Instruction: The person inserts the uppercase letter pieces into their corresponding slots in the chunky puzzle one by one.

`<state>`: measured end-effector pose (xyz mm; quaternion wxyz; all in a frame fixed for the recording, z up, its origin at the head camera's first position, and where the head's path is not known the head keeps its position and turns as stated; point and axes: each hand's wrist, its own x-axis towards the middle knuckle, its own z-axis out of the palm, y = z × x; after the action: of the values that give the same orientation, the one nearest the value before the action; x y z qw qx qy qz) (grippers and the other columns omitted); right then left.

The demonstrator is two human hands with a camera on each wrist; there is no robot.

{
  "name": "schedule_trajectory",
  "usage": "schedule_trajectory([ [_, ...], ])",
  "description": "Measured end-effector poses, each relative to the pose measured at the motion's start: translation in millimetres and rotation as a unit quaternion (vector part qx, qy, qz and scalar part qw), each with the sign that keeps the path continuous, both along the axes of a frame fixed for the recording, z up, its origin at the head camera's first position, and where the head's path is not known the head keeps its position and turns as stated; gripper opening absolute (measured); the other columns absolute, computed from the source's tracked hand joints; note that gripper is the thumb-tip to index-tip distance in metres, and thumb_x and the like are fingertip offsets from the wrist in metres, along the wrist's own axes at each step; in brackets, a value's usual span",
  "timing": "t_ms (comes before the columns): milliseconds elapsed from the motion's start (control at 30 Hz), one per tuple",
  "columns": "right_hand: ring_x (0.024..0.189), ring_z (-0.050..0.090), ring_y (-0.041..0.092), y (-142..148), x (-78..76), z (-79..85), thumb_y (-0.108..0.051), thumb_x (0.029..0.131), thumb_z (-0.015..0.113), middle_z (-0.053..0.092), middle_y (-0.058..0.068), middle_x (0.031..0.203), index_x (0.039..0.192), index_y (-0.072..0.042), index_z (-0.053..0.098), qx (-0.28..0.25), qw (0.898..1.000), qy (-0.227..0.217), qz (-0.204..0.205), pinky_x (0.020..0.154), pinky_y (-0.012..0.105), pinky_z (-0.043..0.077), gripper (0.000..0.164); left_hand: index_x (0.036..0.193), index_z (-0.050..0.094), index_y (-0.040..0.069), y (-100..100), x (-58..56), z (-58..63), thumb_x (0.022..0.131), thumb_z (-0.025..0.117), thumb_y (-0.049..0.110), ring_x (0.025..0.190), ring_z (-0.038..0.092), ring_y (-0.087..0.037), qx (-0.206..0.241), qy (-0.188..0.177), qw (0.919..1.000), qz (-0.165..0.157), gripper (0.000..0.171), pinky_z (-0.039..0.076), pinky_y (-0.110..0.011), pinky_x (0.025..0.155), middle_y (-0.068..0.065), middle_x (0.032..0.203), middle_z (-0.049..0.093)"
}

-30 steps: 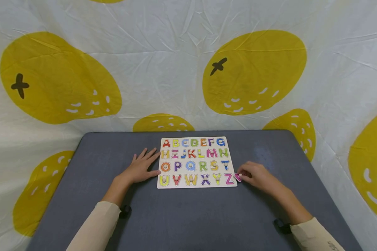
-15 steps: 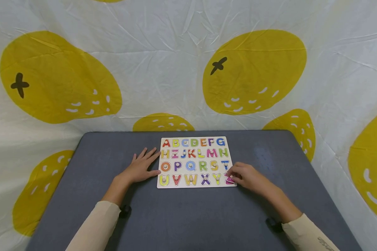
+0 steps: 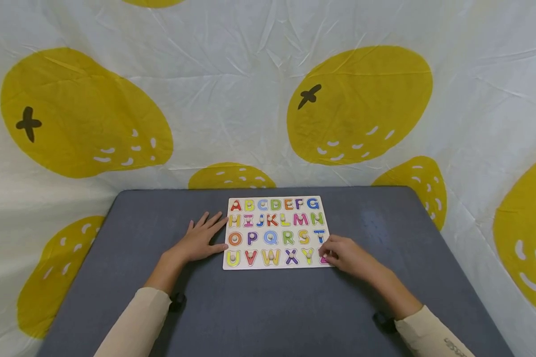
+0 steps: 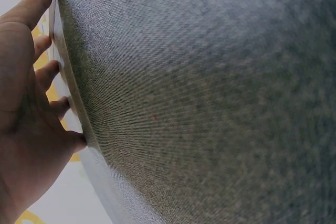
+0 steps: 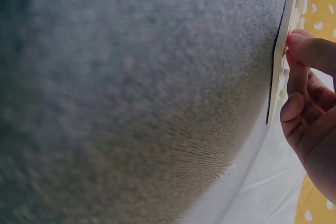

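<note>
A white alphabet puzzle board (image 3: 254, 267) lies on the table, with rows of coloured letters that have round knobs. My left hand (image 3: 199, 240) lies flat with spread fingers, its thumb and fingertips at the board's left edge; the left wrist view shows the same hand (image 4: 31, 114) from the side. At the lower right corner, my right hand (image 3: 349, 255) pinches the pink letter Z piece (image 3: 325, 261) over its place, and the fingers cover most of it. In the right wrist view, thumb and forefinger of that hand (image 5: 312, 98) meet at the board's surface (image 5: 282, 35).
The dark grey table (image 3: 268, 312) extends on every side of the board. Behind it hangs a pale curtain (image 3: 232, 109) printed with big yellow fruits.
My right hand has brought the pink letter piece leftward from beside the board onto the Z place at the lower right corner. The left hand has stayed still.
</note>
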<state>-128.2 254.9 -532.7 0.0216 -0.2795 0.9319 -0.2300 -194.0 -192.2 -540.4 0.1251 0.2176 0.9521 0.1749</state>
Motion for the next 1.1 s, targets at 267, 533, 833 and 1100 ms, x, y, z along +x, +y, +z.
schedule_trajectory([
  [267,0.079,0.058,0.007,-2.5,-1.3,-3.5,-0.002,0.089,0.078,0.068,-0.004,0.091,0.096,-0.011,0.077,-0.009,1.000,-0.015,-0.011,0.071,0.023,0.053,0.012,0.165,0.029,0.020,-0.8,-0.1,-1.8,0.095,0.069,0.053,0.158,0.010,-0.049,-0.006,0.001,1.0000,-0.003,0.087,0.007,-0.080,0.116,-0.013,0.172,0.023],
  [533,0.076,0.056,0.004,-4.4,1.3,-6.3,-0.002,0.088,0.078,0.067,-0.004,0.089,0.096,-0.010,0.076,-0.014,0.999,-0.031,-0.017,0.069,0.023,0.052,0.011,0.165,0.029,0.020,-0.5,2.1,-2.0,0.096,0.067,0.054,0.158,0.010,-0.049,-0.009,-0.004,0.9999,-0.009,0.086,0.008,-0.081,0.115,-0.013,0.172,0.022],
  [833,0.079,0.055,0.004,-4.0,4.9,-6.9,-0.003,0.090,0.078,0.066,-0.004,0.092,0.097,-0.012,0.075,-0.018,1.000,-0.022,-0.007,0.070,0.023,0.052,0.011,0.165,0.028,0.022,-3.9,5.6,-3.6,0.096,0.067,0.056,0.158,0.008,-0.048,-0.009,-0.010,0.9999,-0.003,0.087,0.007,-0.080,0.116,-0.011,0.173,0.020],
  [1100,0.076,0.054,0.005,0.6,4.3,-3.0,-0.007,0.090,0.079,0.061,-0.001,0.095,0.108,-0.010,0.073,-0.021,1.000,-0.003,0.010,0.067,0.020,0.048,0.019,0.164,0.031,0.022,-2.7,2.5,-4.0,0.095,0.068,0.055,0.158,0.011,-0.049,0.009,0.000,1.0000,0.002,0.085,0.008,-0.080,0.116,-0.012,0.172,0.024],
])
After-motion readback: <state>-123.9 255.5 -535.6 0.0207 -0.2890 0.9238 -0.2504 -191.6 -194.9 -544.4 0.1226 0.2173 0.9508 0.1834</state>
